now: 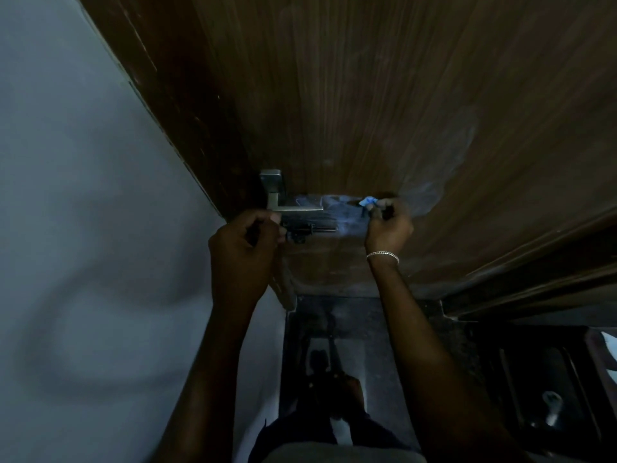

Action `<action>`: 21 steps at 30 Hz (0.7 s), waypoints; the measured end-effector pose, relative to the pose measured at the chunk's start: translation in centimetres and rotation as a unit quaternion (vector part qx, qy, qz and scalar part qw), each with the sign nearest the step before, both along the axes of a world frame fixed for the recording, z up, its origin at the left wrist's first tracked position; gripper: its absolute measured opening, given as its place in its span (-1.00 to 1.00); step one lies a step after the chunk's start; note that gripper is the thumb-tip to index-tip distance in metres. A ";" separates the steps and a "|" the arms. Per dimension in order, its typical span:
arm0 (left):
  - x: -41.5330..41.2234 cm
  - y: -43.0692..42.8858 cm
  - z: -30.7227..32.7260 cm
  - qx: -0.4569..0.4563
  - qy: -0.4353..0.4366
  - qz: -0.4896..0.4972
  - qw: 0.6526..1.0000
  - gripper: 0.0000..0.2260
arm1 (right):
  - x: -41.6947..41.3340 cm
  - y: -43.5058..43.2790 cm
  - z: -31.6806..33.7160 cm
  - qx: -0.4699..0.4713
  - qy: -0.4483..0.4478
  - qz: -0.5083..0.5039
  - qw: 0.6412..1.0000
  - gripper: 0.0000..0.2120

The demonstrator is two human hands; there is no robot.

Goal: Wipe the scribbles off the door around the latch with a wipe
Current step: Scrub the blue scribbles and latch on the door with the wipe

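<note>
1. Left hand [245,238]: fingers curled at the latch [310,230], near the left edge of the door [367,95]; grip unclear.
2. Right hand [389,225]: fingertips pinch the blue wipe [368,201] against the door, right of the latch.
3. Wipe: seemingly soft and light; best held wadded behind the fingertips.

Brown wood-grain door [367,95], upright. Fixed near its left edge: metal lever handle [283,198], with dark sliding latch [310,230] just below. Pale smeared scribbles [430,185] right of both. Dark floor [360,332] beneath.
</note>
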State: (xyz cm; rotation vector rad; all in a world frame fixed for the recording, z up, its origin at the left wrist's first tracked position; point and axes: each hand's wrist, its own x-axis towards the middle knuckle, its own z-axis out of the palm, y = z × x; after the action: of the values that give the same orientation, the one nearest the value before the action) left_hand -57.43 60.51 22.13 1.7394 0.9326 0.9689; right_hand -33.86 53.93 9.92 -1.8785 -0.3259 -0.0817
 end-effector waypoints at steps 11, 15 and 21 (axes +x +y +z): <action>-0.1 -0.3 -0.6 -0.007 0.016 -0.008 1.000 -0.89 | -1.5 1.6 0.0 -0.035 -0.058 0.030 0.997 -0.87; -0.6 0.0 -0.4 -0.007 0.018 -0.003 1.000 -0.90 | -1.7 1.0 -0.9 -0.058 -0.045 0.043 0.996 -0.92; -0.4 -0.1 -0.4 -0.009 0.014 -0.005 1.000 -0.89 | -2.0 2.6 1.4 0.002 -0.089 0.021 0.996 -0.86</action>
State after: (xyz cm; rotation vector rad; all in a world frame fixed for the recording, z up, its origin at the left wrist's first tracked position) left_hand -57.83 60.40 21.71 1.7458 0.9469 0.9296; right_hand -35.90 56.53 11.31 -1.8632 -0.4867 -0.2215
